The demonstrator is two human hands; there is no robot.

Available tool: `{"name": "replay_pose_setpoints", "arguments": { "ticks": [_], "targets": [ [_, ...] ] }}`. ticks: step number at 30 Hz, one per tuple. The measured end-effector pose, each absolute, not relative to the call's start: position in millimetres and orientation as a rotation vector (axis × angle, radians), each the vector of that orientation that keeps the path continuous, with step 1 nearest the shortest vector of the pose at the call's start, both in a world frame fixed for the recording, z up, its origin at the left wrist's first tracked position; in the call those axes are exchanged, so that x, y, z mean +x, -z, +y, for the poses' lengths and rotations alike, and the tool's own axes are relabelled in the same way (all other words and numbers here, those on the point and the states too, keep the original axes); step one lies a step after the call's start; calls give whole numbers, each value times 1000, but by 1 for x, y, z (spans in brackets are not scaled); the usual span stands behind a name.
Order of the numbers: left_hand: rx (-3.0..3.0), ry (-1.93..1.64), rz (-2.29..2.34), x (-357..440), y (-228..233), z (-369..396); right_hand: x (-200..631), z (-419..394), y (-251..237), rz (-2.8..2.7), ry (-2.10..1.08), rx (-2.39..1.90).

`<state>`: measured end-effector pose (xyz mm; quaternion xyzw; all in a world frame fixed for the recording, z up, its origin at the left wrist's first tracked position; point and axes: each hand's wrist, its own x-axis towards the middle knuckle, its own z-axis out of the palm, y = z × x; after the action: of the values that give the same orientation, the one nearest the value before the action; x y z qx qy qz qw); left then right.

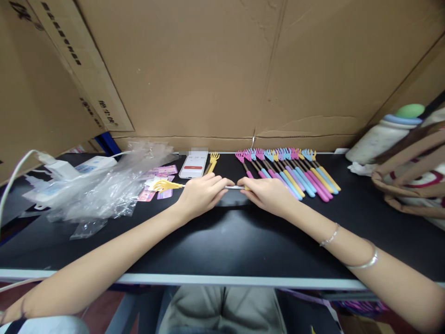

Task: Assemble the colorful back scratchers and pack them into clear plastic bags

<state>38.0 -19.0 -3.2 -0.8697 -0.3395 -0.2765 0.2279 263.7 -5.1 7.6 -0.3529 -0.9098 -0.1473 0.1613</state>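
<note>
head | above, facing forward-down | close over black table [222, 250]

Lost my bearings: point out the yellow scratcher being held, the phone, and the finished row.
yellow scratcher [162, 185]: head view, claw end.
phone [193, 166]: head view, screen.
row of scratchers [292, 174]: head view, handles.

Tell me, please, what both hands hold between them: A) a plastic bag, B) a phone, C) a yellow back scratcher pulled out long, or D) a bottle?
C: the left hand and right hand grip the metal shaft of a yellow back scratcher, whose claw head sticks out past the left hand.
</note>
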Motion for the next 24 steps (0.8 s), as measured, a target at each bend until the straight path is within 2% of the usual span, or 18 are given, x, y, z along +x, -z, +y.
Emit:
{"name": "replay_pose_setpoints", "arguments": {
  "ticks": [24],
  "targets": [
    [-2407,770,-1054,38,4,-19,266,-1,-2,-2579,599,-937]
  ]
}}
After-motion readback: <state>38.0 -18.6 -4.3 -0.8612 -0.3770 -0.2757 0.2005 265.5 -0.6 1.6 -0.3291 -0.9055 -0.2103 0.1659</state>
